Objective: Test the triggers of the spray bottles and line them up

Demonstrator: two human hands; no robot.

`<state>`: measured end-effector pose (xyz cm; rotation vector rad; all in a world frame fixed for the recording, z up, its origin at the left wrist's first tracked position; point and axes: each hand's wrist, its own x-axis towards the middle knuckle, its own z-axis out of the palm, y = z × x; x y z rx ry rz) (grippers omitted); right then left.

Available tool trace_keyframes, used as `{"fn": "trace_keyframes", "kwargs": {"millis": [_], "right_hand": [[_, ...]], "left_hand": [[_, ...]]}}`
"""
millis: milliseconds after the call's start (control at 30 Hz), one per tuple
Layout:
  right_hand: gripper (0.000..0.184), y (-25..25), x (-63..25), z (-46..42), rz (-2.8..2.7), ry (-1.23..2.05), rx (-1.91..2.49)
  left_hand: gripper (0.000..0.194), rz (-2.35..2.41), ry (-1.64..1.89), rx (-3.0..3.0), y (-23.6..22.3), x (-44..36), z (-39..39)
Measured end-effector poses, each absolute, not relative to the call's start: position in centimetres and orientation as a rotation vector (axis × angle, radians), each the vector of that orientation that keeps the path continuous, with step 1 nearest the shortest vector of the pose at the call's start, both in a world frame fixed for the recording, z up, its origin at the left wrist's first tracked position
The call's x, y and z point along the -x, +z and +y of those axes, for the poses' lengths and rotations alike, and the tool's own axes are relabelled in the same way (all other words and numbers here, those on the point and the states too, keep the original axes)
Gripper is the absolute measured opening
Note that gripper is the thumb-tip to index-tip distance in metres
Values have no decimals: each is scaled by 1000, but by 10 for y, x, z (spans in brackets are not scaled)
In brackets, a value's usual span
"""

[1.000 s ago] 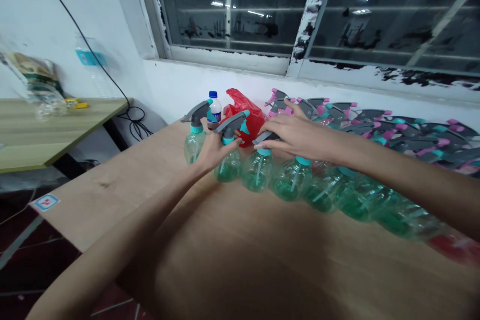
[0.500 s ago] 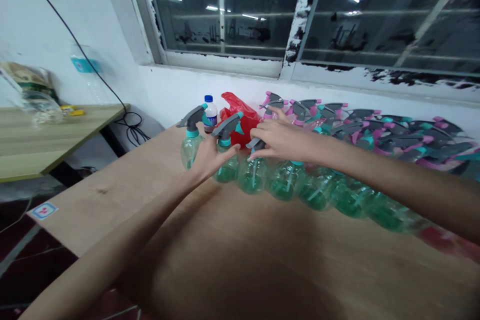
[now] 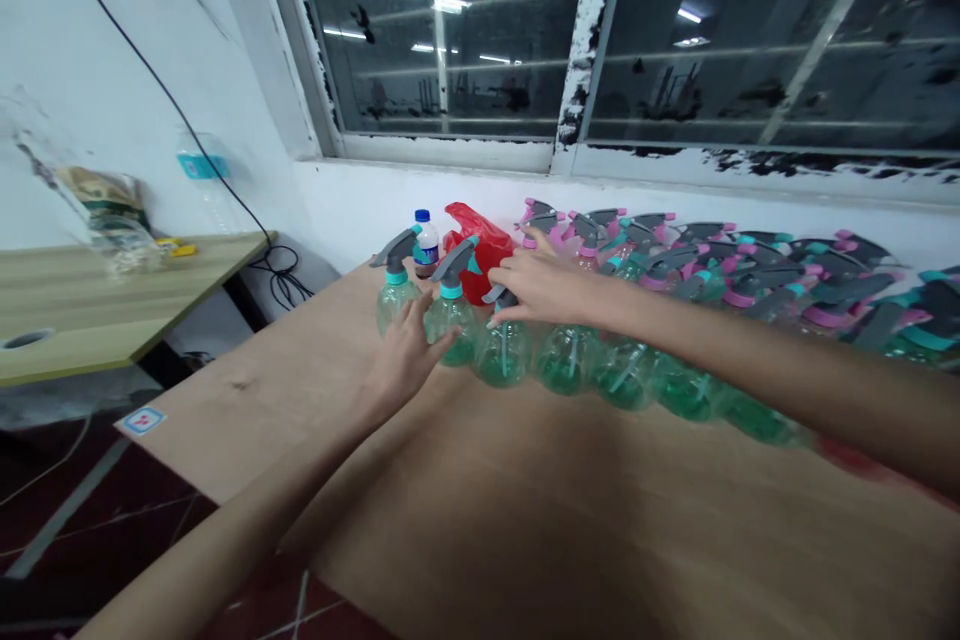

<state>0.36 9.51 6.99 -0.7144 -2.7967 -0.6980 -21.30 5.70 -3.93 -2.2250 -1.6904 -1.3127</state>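
My right hand [image 3: 553,282] is closed around the grey spray head of a green spray bottle [image 3: 504,354] standing in the front row. Its index finger stretches toward a pink-and-grey spray head behind. Fingers and thumb apart, my left hand [image 3: 406,356] is in front of two more green bottles at the row's left end. One is the leftmost spray bottle [image 3: 393,298], with a turquoise collar; beside it stands a second spray bottle [image 3: 459,332], its nozzle pointing right. Whether the left fingertips touch either bottle I cannot tell.
Several pink and turquoise spray bottles [image 3: 739,292] crowd the right side under the window. Behind the left bottles are a red plastic bag [image 3: 480,245] and a blue-capped bottle [image 3: 425,245]. A second table [image 3: 67,295] stands at left, with a black cable [image 3: 281,270] near it.
My left hand has drawn back slightly from the second bottle, uncovering more of it. My right hand stays at the same spray head. The view has shifted a little.
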Motion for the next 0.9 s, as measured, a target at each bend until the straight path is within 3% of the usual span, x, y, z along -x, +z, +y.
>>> {"fn": "trace_keyframes", "kwargs": {"millis": [333, 567, 733, 900], "right_hand": [[43, 73, -4, 81, -2808, -663, 732], [43, 76, -2, 59, -2853, -608, 753], [31, 84, -12, 28, -2908, -358, 706], [35, 92, -43, 5, -2859, -170, 739]], "left_hand": [[47, -1681, -1239, 2231, -36, 210, 63], [44, -1709, -1229, 2327, -29, 202, 7], [65, -1694, -1128, 2613, -26, 176, -28], [63, -1754, -1138, 2797, -35, 149, -37]]}}
